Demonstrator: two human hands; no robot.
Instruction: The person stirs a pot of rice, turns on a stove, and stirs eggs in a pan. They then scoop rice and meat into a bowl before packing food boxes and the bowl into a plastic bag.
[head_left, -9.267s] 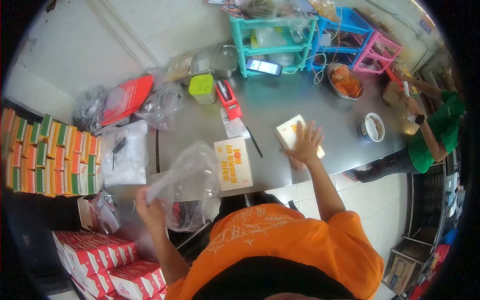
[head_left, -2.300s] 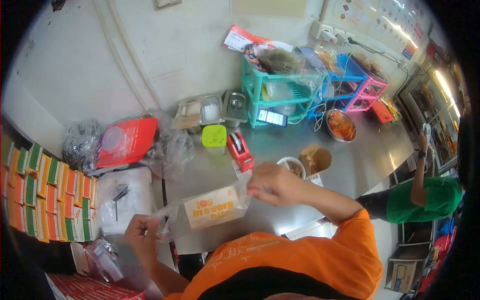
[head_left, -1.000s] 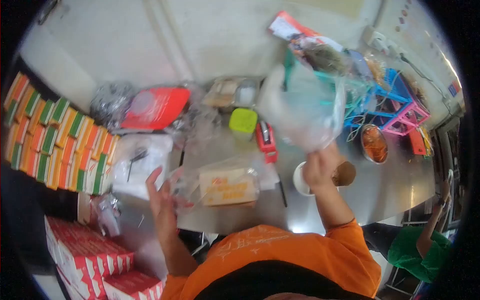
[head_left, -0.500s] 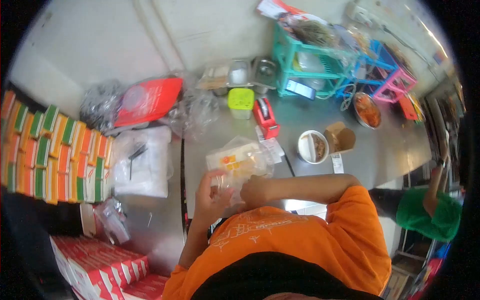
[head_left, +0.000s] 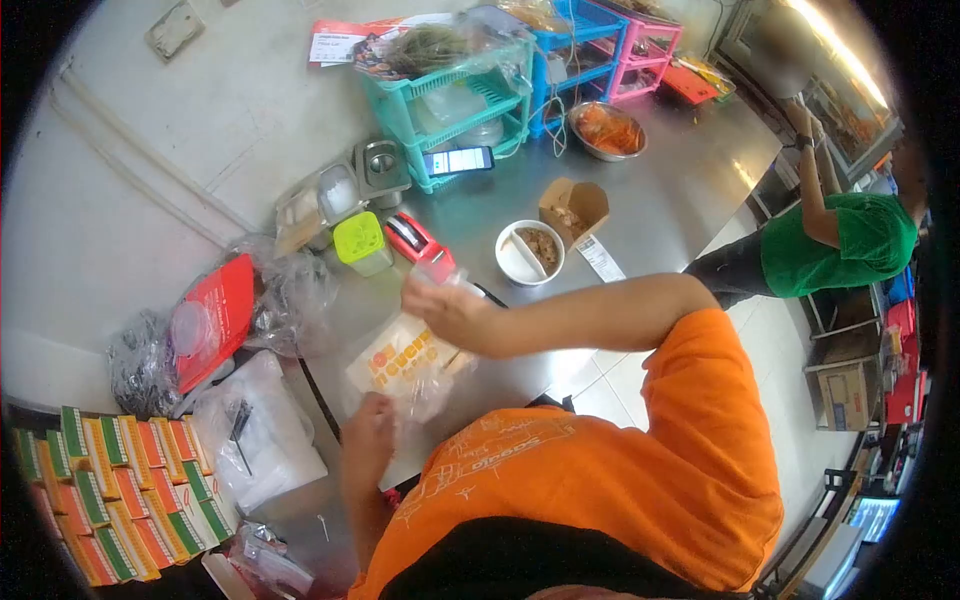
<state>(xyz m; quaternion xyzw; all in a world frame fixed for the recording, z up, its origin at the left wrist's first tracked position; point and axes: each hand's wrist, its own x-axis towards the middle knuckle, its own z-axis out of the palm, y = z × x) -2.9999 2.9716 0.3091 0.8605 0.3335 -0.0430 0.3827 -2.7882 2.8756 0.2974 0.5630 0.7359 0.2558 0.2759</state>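
A clear plastic bag (head_left: 425, 388) lies on the metal table around a white packet with orange and yellow print (head_left: 398, 352). My left hand (head_left: 372, 428) is closed at the bag's near left edge, its fingers pinching the plastic. Above the packet's upper right, my right hand (head_left: 448, 312) is closed on the bag's other side, where clear plastic shows by the fingers. Just beyond it stands a red tape dispenser (head_left: 418, 243). To the right is a white round bowl (head_left: 529, 252) with a divider and brown food.
A brown carton (head_left: 574, 208), a lime-lidded tub (head_left: 362, 243), a metal bowl of orange food (head_left: 609, 131) and a teal rack (head_left: 450, 110) stand farther back. Stacked boxes (head_left: 125, 490) fill the near left. A person in green (head_left: 840, 243) stands at the right.
The view has turned to the right. My right hand has moved up and away from my left hand, from the bag's near edge to its far side. The packet's print now shows more.
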